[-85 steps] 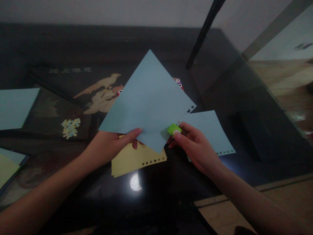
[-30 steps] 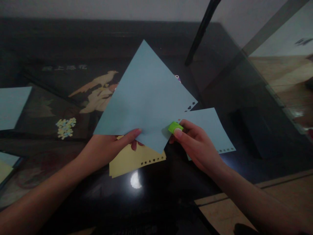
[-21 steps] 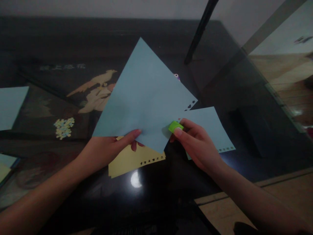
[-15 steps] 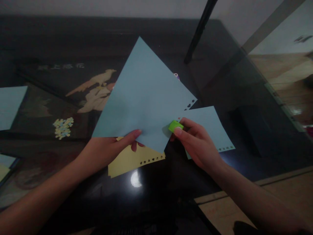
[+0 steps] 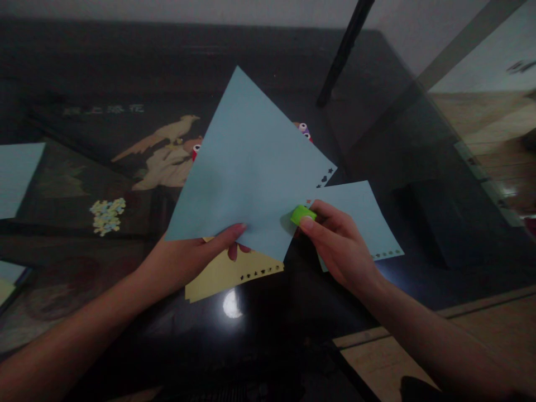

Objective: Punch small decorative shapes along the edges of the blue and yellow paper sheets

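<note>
A dark, glossy worktop (image 5: 293,329) spreads beneath everything, in dim light. Over it the person holds a large blue sheet (image 5: 251,162), turned cornerwise, the landmark here. To its right lies another blue paper (image 5: 368,220), partly behind the right hand; yellow paper (image 5: 234,273) shows below its near edge. At the landmark's near-left edge, the left hand (image 5: 209,248) has its grip closed on the paper, thumb on top and fingers beneath. At its near-right edge, the right hand (image 5: 339,240) grips a small green tool (image 5: 302,213), apparently a punch. Well left of it sits a cluster of paper bits (image 5: 108,216). The sheet should handle as light, flexible and easily creased, best held near an edge, clear of the cut-out shapes (image 5: 324,178); the tool looks rigid and light, suiting a thumb-and-finger pinch.
</note>
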### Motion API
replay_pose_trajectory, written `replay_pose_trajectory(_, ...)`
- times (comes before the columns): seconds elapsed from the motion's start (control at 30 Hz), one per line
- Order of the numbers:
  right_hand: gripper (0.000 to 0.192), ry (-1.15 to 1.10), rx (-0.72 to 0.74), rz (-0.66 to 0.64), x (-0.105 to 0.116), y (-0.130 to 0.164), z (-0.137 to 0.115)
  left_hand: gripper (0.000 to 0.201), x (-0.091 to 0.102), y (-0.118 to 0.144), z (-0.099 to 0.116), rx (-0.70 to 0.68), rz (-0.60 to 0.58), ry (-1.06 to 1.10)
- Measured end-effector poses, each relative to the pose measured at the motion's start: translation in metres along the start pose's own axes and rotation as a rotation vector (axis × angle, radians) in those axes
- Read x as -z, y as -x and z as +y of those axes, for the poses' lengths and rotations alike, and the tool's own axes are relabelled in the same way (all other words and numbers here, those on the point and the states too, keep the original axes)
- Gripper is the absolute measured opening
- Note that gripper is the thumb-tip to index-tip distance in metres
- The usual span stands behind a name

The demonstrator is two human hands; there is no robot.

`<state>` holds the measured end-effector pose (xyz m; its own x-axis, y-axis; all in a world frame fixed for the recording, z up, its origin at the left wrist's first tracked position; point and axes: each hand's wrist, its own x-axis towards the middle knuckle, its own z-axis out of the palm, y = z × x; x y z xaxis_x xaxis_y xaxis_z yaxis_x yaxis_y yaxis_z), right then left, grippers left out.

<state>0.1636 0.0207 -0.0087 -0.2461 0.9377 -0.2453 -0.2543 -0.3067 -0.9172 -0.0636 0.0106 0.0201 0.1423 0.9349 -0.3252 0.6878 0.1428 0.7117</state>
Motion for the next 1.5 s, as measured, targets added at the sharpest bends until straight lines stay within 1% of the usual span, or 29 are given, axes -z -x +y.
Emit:
replay_pose_trajectory(0.17,0.014,0.001,0.008,0.015,-0.002,-0.001,0.0,0.044,-0.001,0.0,0.001,0.037,-0.001,0.04)
replay_pose_trajectory(0.33,0.013,0.023,0.007,-0.031,0.0,-0.002,-0.001,0.044,0.001,0.0,0.002,0.054,-0.011,-0.025)
replay_pose_trajectory(0.53,0.016,0.042,-0.028,-0.066,0.003,-0.002,-0.002,0.045,0.001,0.0,0.003,0.066,-0.026,-0.033)
replay_pose_trajectory(0.73,0.017,0.033,-0.071,-0.108,0.001,-0.002,-0.003,0.045,-0.001,-0.001,-0.002,-0.006,-0.014,0.02)
replay_pose_trajectory(0.87,0.019,0.061,-0.063,-0.111,0.001,-0.003,-0.003,0.046,-0.001,-0.001,-0.005,-0.04,-0.013,0.045)
replay_pose_trajectory(1.0,0.022,0.115,-0.06,-0.1,0.002,-0.004,-0.002,0.046,-0.001,-0.002,-0.005,-0.019,-0.012,0.05)
replay_pose_trajectory(1.1,0.022,0.109,-0.059,-0.096,0.003,-0.005,-0.001,0.045,0.0,-0.002,-0.002,-0.003,-0.014,0.048)
replay_pose_trajectory(1.2,0.02,0.098,-0.044,-0.109,0.006,-0.005,-0.001,0.045,0.002,-0.004,0.0,-0.015,-0.004,0.051)
replay_pose_trajectory(1.37,0.033,0.04,-0.091,-0.126,0.011,-0.005,-0.006,0.045,0.005,-0.006,0.0,-0.037,0.021,0.044)
replay_pose_trajectory(1.5,0.037,0.087,-0.136,-0.182,0.016,-0.004,-0.015,0.045,0.008,-0.005,-0.002,-0.023,0.03,0.052)
